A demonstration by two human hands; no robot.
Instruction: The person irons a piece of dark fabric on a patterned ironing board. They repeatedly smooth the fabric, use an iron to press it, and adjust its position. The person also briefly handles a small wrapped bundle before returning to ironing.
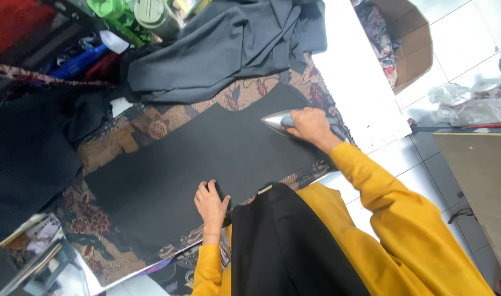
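The right hand (312, 125) has its grip clenched around the handle of a silver iron (280, 121), whose pointed soleplate rests flat on a black fabric piece (206, 159) near that piece's right end. The left hand (210, 204) lies open and flat, palm down, its grip released, pressing the near edge of the same black fabric. Both arms wear mustard-yellow sleeves (393, 203), and a black cloth (286, 246) hangs down the person's front between them, covering part of the near edge of the bench (105, 277). The black fabric lies spread across a brown patterned cover (102, 145) with floral motifs, which shows around it on every side. Beyond the iron, at the far side, a heap of dark grey cloth (228, 44) lies rumpled, its lower edge close to the black piece. To the left a pile of dark textured fabric (25, 153) overlaps the patterned cover. Green containers (135, 13) and a blue bag (77, 60) stand behind the heaps. On the tiled floor to the right sit an open cardboard box (412, 44) with printed cloth in it, crumpled clear plastic (470, 101), and a pale wooden board (480, 175).
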